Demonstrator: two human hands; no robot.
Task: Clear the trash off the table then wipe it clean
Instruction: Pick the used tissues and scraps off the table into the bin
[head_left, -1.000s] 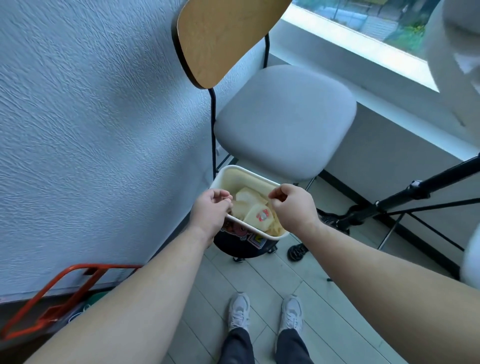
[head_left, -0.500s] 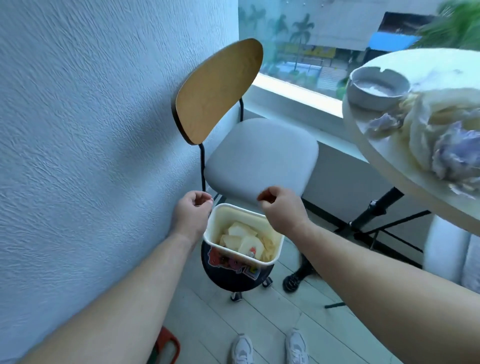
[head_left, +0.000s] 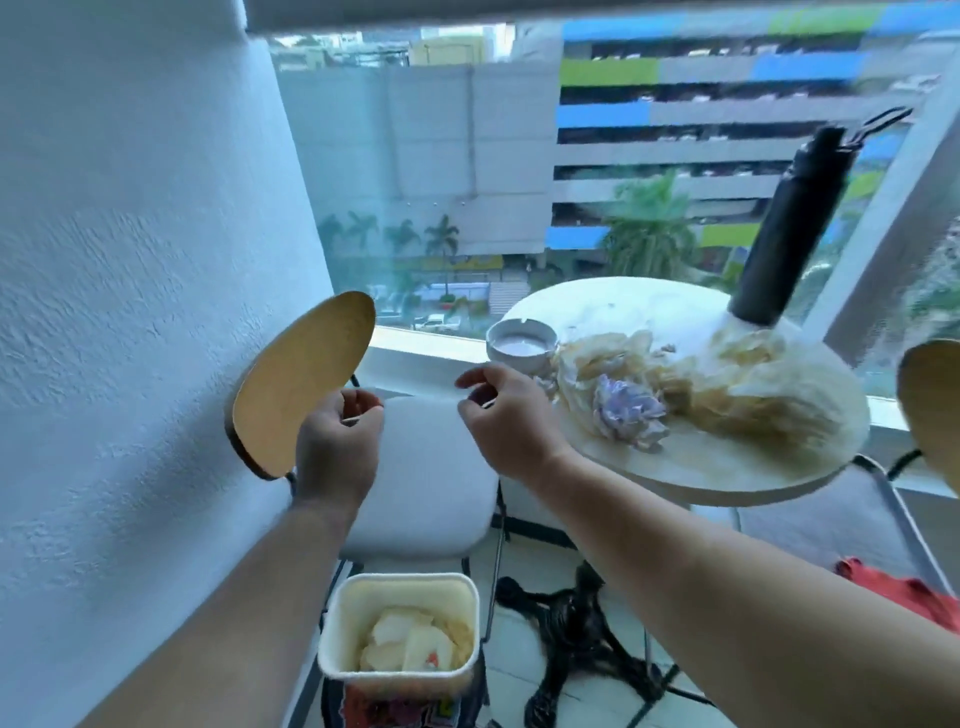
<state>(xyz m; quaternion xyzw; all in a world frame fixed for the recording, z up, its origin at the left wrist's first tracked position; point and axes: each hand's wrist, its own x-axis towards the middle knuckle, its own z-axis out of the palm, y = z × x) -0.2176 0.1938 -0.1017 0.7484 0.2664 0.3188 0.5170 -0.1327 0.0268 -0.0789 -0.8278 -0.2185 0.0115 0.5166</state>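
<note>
We note that both hands have risen from the white-rimmed waste bin (head_left: 344, 621) on the floor and now sit level with the round cream table (head_left: 717, 470). The left hand (head_left: 336, 441) and right hand (head_left: 511, 415) are loosely curled and hold nothing.

In our judgement, trash clearing is part done. Some wrappers (head_left: 410, 644) lie in the bin, but the pile of crumpled cream paper (head_left: 737, 379) and a crumpled lilac wad (head_left: 623, 410) remain on the tabletop between the white ashtray (head_left: 522, 340) and the black bottle (head_left: 789, 223).

The next move calls for the right hand, which is nearest, to gather that pile. Wiping has not begun.

Stickers on the bin's dark body (head_left: 395, 709) and a red mark on one wrapper are illegible.
</note>
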